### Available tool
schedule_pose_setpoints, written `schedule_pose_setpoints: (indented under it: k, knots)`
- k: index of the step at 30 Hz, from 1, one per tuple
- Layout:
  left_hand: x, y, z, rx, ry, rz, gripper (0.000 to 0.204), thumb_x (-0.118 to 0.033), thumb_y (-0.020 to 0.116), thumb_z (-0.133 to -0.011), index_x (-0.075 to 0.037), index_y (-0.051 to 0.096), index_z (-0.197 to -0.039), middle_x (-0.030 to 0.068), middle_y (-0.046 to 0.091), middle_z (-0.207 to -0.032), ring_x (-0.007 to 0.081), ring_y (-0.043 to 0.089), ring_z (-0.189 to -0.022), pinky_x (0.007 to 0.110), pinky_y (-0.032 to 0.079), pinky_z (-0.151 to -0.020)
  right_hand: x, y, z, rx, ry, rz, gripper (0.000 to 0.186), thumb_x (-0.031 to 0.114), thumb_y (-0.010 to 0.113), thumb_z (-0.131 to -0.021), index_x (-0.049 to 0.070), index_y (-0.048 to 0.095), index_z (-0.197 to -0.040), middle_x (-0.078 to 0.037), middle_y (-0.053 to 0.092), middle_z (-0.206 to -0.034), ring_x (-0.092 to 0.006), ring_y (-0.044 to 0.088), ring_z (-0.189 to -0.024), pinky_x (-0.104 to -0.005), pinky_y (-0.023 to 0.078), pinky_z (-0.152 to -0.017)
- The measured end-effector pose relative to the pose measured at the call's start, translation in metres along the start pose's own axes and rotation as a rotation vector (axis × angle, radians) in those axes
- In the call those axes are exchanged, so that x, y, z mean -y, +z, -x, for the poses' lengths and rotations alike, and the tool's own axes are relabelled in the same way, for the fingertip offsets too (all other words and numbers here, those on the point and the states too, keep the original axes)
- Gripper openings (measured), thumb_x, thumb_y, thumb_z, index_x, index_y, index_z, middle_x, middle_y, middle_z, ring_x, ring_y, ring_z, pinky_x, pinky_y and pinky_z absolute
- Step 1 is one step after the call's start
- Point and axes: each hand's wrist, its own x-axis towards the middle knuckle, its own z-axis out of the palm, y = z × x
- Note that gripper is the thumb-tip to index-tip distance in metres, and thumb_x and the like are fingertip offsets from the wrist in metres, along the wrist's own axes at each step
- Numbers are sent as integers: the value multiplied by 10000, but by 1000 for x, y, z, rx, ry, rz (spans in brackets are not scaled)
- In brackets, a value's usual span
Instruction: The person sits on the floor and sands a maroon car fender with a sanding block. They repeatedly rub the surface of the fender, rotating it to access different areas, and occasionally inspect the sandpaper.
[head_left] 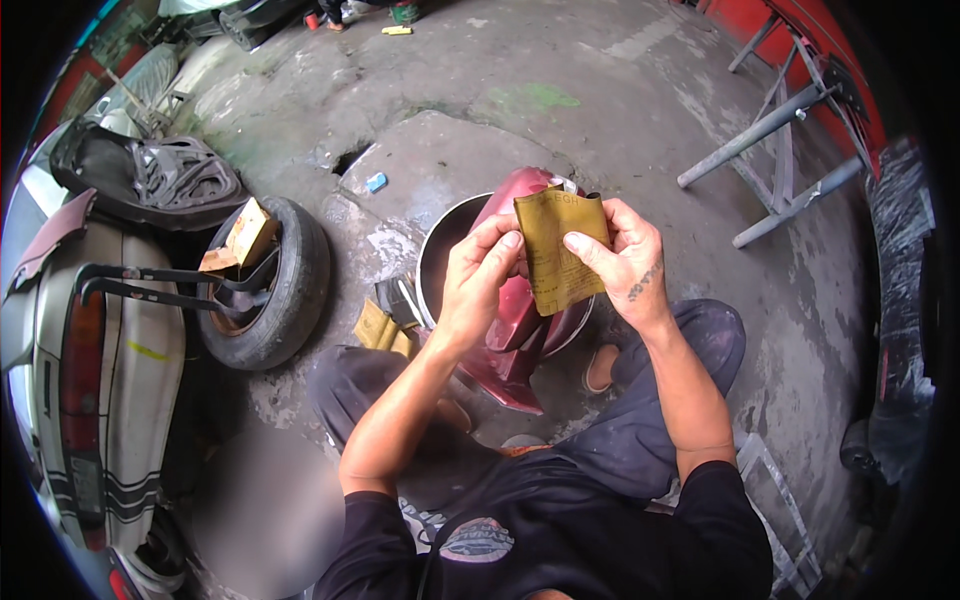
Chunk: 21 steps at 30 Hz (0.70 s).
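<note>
A folded sheet of sandpaper (565, 265) with a yellow-brown printed backing is held up in front of me between both hands. My left hand (482, 272) pinches its left edge between thumb and fingers. On the other side, my right hand (622, 262) grips it, the thumb lying flat across the front and the fingers behind. Below the paper, a glossy dark red curved panel (510, 378) leans across a round basin (428, 262) between my legs. The paper and my hands hide part of the panel and of the basin.
More yellow-brown sandpaper (380, 328) lies beside the basin at left. A tyre (300, 300) with a cardboard piece (242, 240) on it stands near a pale vehicle body part (140, 400). Metal stands (770, 140) are at right. A blue object (376, 182) lies on the floor.
</note>
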Motion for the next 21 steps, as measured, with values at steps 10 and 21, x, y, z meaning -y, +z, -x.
schedule_pose_setpoints:
  k: [10, 21]
  knots:
    - [-5, 10, 3, 6, 100, -222, 255, -52, 776, -1001, 4, 664, -1223, 33, 729, -1104, 89, 664, -1016, 267, 548, -904, -1, 2, 1, 2, 6, -31, 244, 88, 769, -981, -10, 717, -1199, -45, 770, -1076, -103, 695, -981, -284, 564, -887]
    - [-4, -2, 0, 48, 96, -192, 181, -63, 717, -1038, -11, 614, -1177, 55, 709, -1150, 116, 639, -1095, 298, 507, -995, -3, -3, -2, 162, 30, -302, 385, 17, 720, -958, 8, 662, -1339, -47, 719, -1237, -126, 659, -1143, -315, 528, -1012]
